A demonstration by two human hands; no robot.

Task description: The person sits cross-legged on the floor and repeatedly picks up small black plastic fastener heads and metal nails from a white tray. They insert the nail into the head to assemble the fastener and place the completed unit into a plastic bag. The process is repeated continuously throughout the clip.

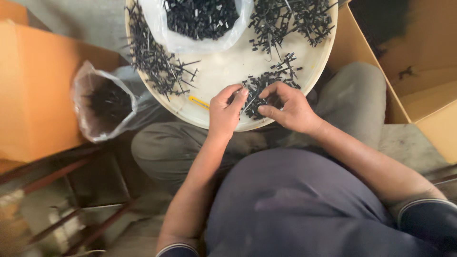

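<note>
Left hand (224, 112), right hand (287, 107) pinch black plastic pieces (257, 93) at round tray (228, 71) near edge; boxes flank.

Your hands at a round cream tray (228, 71) of small black plastic parts (259, 90).
Left hand (224, 113) and right hand (287, 108) pinch pieces at the tray's near edge.

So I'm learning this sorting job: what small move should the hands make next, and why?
Probably pull the piece apart: the left hand and right hand pinch a small black plastic part between their fingertips, over the small heap of black pieces at the near rim of the round cream tray.
</note>
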